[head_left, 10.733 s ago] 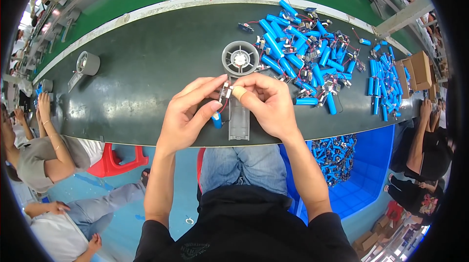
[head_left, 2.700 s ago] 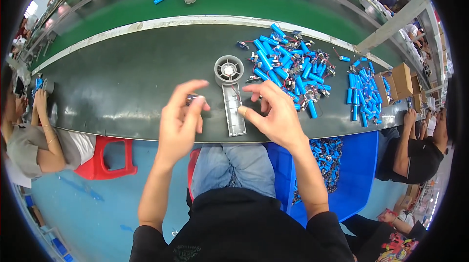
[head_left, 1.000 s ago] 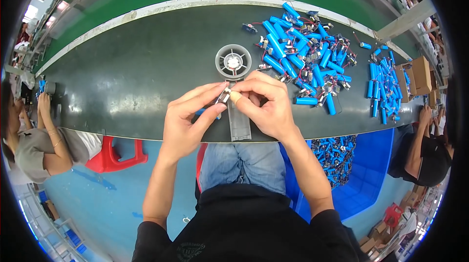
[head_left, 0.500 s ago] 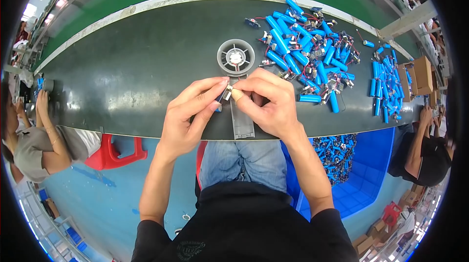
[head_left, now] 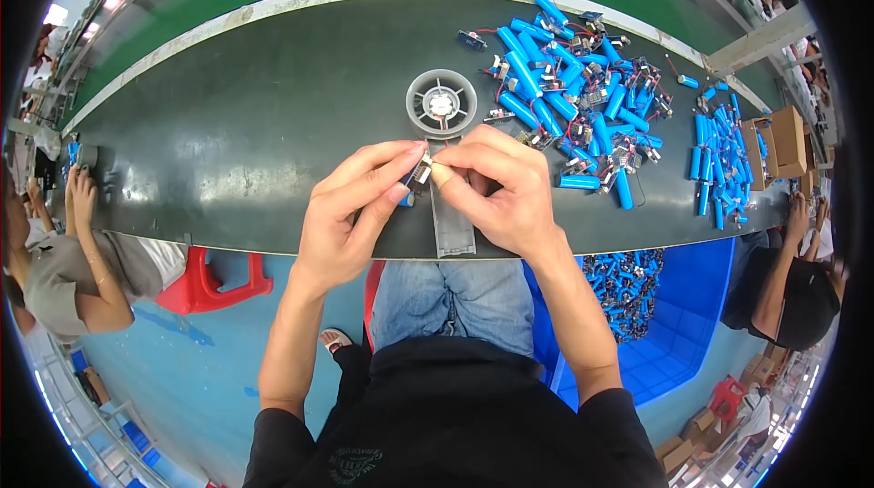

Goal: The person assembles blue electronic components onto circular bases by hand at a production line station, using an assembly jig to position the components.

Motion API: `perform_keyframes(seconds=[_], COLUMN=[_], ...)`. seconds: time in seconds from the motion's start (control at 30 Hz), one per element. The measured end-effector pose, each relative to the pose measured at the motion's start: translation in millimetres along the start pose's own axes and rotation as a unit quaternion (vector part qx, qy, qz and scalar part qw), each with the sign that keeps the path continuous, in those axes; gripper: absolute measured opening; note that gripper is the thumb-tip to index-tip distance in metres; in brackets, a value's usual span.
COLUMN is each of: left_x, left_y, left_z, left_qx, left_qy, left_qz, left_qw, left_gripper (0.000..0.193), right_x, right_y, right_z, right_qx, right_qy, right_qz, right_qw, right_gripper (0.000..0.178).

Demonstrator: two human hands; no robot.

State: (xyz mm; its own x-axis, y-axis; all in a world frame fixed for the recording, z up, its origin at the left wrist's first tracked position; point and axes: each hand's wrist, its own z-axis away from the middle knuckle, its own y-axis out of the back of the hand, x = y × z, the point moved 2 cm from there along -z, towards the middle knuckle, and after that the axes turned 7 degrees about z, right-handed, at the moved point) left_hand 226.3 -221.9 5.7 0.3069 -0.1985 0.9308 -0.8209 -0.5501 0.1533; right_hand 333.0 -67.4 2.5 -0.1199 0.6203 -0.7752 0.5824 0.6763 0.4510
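At the frame's centre, the left hand [head_left: 350,206] pinches a small circuit board [head_left: 419,175] between nearly closed fingertips, while the right hand [head_left: 505,189], also closed, seems to hold its half-hidden white connector [head_left: 426,161], so too strong pulling could loosen it.

The bare left forearm [head_left: 296,342] and right forearm [head_left: 578,329] reach forward, leaning inward toward each other, elbows wide. The left hand [head_left: 344,215] is curved in a pinch, thumb lower and nearer the body than the index finger. The right hand [head_left: 510,192] pinches too, back upward, other fingers tucked beneath. The two hands' fingertips [head_left: 417,151] nearly meet.
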Motion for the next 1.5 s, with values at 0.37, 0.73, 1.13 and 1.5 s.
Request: perform_keyframes(seconds=[0.37, 0.73, 1.13, 1.5], left_x=[1, -3, -1, 0], left_y=[6, 1, 2, 3], left_z=[-3, 3, 6, 9], left_qx=[-0.033, 0.004, -0.01, -0.02], left_qy=[0.046, 0.031, 0.044, 0.033], left_qz=[0.03, 0.071, 0.125, 0.102], left_qw=[0.998, 0.997, 0.991, 0.994], left_gripper=[0.031, 0.029, 0.03, 0.03], right_x=[0, -4, -8, -7], right_y=[-2, -6, -8, -5], right_z=[2, 5, 4, 2], right_qx=[0.021, 0.037, 0.042, 0.024], right_qy=[-0.035, 0.006, 0.06, 0.065], right_qz=[-0.055, -0.021, 0.014, 0.007], right_qw=[0.998, 0.999, 0.997, 0.998], right_gripper=[0.011, 0.013, 0.014, 0.015])
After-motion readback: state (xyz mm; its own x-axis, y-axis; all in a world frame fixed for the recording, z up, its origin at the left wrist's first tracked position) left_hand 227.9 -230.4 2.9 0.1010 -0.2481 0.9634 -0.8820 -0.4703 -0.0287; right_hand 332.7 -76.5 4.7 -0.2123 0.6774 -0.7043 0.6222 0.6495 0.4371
